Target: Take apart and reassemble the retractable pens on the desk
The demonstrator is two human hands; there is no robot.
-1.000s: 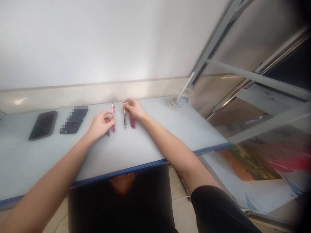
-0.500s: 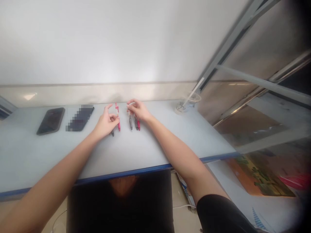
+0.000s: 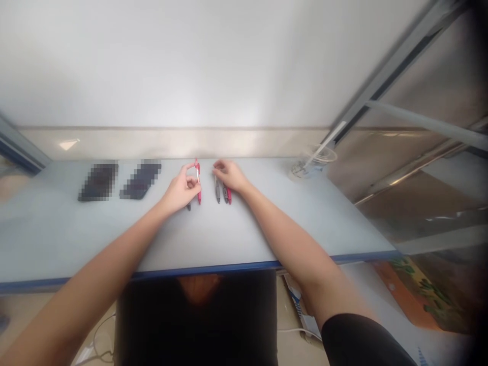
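My left hand (image 3: 180, 192) rests on the table with its thumb and index finger on a red pen (image 3: 199, 194), which points away from me. A dark pen (image 3: 188, 207) lies mostly hidden under that hand. To the right, my right hand (image 3: 231, 176) has its fingers pinched at the upper end of a grey pen (image 3: 217, 193). Under its palm side, a second grey pen (image 3: 225, 195) and another red pen (image 3: 229, 197) lie close together, their upper parts covered by the hand.
Two dark phone-like slabs (image 3: 98, 181), blurred out, lie on the left of the pale table (image 3: 236, 239). A clear cup (image 3: 303, 168) with a white stick stands at the back right. A wall (image 3: 213, 142) closes off the back; a metal frame (image 3: 354, 112) rises at right.
The view has swung left, so everything sits further right. My left index finger has come down from its raised position onto the red pen's upper part. My right hand stays by the grey pens.
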